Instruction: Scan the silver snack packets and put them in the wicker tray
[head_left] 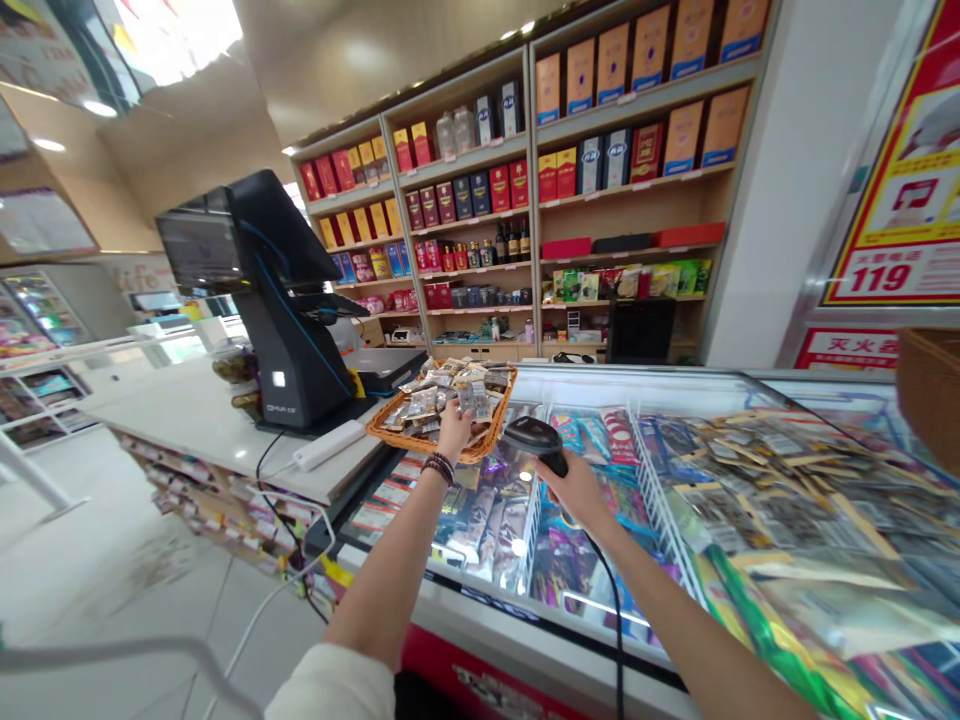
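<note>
A shallow wicker basket [487, 440] full of small sealed packets [424, 402] rests on the glass of a chest freezer. My left hand [454, 432], with dark beads at the wrist, reaches over the basket's near rim. Its fingers are closed at a small silver-grey packet [474, 398] on the pile; the fingertips are partly hidden. To the right of the basket, my right hand [576, 488] is wrapped round the handle of a black barcode scanner [534, 434]. The scanner's head points left towards the basket, and its cord hangs down below my hand.
Left of the basket stands a black checkout terminal [289, 330] on a white counter [180, 405]. Many flat packets [780, 490] lie on the freezer's right side. Shelves of boxed goods [472, 195] line the back wall. A brown basket [930, 385] stands at the right edge.
</note>
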